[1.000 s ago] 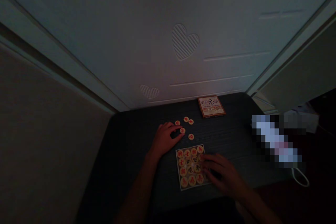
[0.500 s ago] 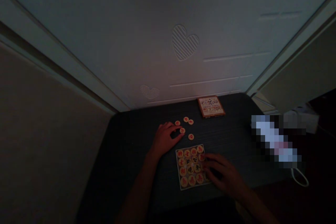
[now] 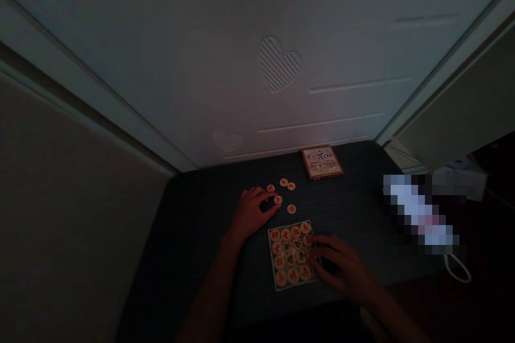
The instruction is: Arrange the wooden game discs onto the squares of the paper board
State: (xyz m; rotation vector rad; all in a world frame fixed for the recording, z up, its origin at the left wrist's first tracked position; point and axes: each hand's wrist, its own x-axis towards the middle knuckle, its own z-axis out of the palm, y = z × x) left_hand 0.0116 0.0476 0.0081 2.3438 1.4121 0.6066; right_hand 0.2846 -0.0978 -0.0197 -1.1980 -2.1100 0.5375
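Note:
A small square board [image 3: 277,283] lies on the dark table [image 3: 193,209], filled with several round pale game pieces marked in red and black. My right hand [image 3: 341,270] rests at the board's right edge, fingers curled, fingertips touching the pieces there. My left hand [image 3: 251,211] lies further back, fingers curved, with thumb and forefinger around one loose piece [image 3: 278,200]. Several more loose pieces [image 3: 284,183] lie just beyond it, one more piece [image 3: 292,209] to the right.
A flat square game box [image 3: 322,162] sits at the table's back edge against a white panel with embossed hearts [image 3: 277,64]. A blurred pale object [image 3: 420,214] and a white cord [image 3: 458,270] lie at the right. The room is dim.
Almost nothing differs; the view has shifted slightly and my right hand's fingers have drawn a little toward the board's right edge.

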